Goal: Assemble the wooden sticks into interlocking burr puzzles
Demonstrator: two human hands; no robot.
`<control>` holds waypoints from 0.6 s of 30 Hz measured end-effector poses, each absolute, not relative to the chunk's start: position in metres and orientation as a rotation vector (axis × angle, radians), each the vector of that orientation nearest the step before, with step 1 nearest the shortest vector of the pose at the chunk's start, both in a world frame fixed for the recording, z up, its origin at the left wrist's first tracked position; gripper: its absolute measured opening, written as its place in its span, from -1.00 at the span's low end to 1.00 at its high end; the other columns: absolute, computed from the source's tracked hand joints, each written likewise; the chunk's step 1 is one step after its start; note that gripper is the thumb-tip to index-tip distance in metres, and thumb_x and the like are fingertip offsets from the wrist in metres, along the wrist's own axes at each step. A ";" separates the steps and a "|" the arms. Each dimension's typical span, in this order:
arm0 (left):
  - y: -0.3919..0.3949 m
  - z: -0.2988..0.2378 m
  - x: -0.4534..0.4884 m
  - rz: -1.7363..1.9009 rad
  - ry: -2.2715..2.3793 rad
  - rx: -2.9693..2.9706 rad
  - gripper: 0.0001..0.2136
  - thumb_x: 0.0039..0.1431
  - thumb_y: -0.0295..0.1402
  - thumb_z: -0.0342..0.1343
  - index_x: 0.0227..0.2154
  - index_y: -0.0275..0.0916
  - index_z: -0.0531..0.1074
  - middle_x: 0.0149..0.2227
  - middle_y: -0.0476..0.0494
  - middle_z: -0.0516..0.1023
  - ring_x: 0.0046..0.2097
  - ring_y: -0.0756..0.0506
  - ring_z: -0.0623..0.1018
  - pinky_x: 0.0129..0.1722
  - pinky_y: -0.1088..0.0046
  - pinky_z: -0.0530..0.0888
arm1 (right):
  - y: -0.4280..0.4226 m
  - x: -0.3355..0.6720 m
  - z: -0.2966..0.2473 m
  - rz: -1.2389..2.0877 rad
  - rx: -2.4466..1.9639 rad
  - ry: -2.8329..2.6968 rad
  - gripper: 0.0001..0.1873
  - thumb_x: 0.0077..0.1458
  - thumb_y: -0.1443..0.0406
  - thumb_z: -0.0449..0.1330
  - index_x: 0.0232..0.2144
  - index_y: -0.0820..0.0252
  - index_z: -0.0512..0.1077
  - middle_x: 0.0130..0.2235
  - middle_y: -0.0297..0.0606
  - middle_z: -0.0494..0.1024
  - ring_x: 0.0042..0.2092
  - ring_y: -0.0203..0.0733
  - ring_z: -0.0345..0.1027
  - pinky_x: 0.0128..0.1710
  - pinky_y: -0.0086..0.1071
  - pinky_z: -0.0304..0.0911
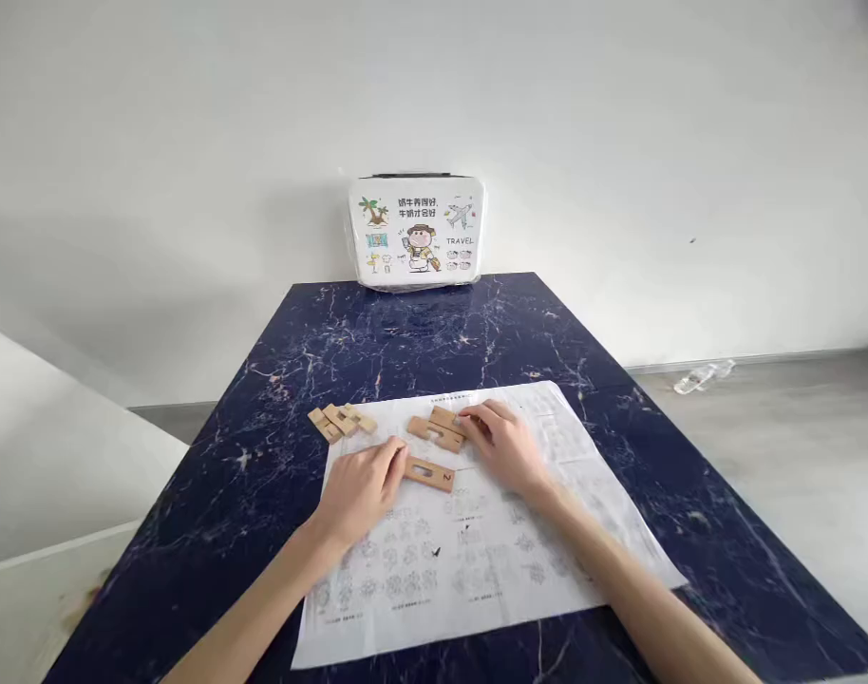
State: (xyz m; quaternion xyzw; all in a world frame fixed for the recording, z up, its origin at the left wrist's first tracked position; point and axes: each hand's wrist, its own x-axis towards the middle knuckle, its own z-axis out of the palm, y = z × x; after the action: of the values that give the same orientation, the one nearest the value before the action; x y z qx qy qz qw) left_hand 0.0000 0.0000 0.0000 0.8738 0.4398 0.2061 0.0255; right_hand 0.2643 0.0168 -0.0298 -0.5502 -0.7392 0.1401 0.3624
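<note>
Flat wooden puzzle pieces lie on a white printed sheet [477,560] on a dark blue marble table [420,323]. My left hand [359,489] rests on the sheet, fingers curled, its fingertips touching the left end of a slotted wooden piece [431,473]. My right hand [505,445] lies palm down, fingers pressed on a stacked pair of wooden pieces [438,429]. A third group of wooden pieces [340,420] sits apart at the sheet's upper left corner, untouched.
A white box with cartoon travel pictures [416,230] stands against the wall at the table's far edge. A crumpled clear plastic bottle [703,376] lies on the grey floor to the right. A white surface [42,494] is at the left.
</note>
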 end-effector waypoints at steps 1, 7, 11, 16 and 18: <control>-0.001 0.000 -0.001 0.643 1.372 2.699 -0.74 0.58 -0.32 -0.15 -0.23 -0.20 0.38 -0.56 0.04 0.50 -0.64 -0.02 0.45 -0.62 0.50 0.16 | 0.017 0.264 -0.030 0.358 -1.417 -1.907 -0.77 0.51 0.23 0.09 -0.08 0.10 0.56 -0.10 -0.17 0.62 -0.10 0.00 0.55 -0.14 -0.15 0.47; -0.002 -0.003 -0.002 0.707 1.422 2.686 -0.81 0.55 -0.38 -0.12 -0.20 -0.20 0.35 -0.61 0.09 0.43 -0.66 -0.02 0.41 -0.64 0.49 0.11 | 0.014 0.261 -0.030 0.360 -1.362 -1.958 -0.74 0.51 0.24 0.09 -0.05 0.08 0.59 -0.07 -0.12 0.58 -0.08 0.01 0.52 -0.11 -0.13 0.49; -0.003 0.000 0.000 0.791 1.407 2.679 -0.85 0.56 -0.40 -0.10 -0.15 -0.20 0.35 -0.45 -0.01 0.54 -0.49 -0.07 0.54 -0.50 0.45 0.34 | 0.011 0.259 -0.027 0.385 -1.286 -2.016 -0.74 0.50 0.25 0.11 0.00 0.04 0.61 -0.06 -0.13 0.57 -0.03 0.00 0.50 -0.09 -0.13 0.51; -0.007 0.010 0.005 0.850 1.178 2.698 -0.88 0.54 -0.33 0.00 -0.05 -0.21 0.41 -0.10 -0.22 0.58 -0.06 -0.21 0.59 0.00 0.15 0.54 | 0.005 0.254 -0.020 0.511 -1.068 -2.096 -0.69 0.52 0.30 0.06 0.03 0.01 0.60 -0.06 -0.16 0.61 -0.04 -0.05 0.50 -0.02 -0.13 0.49; -0.010 0.013 0.007 0.768 1.036 2.702 -0.81 0.53 -0.26 0.08 0.07 -0.20 0.41 0.09 -0.28 0.55 0.13 -0.29 0.54 0.13 0.05 0.52 | 0.004 0.252 -0.017 0.566 -1.051 -2.065 -0.69 0.51 0.32 0.05 0.05 0.02 0.58 -0.10 -0.18 0.64 -0.07 -0.06 0.51 -0.02 -0.12 0.49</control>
State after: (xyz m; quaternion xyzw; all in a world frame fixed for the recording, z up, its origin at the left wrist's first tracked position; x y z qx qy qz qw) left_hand 0.0074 -0.0096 0.0127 0.9000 0.3451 0.2559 0.0735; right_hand 0.2516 0.0039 -0.0174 -0.4094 -0.8046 0.2206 0.3692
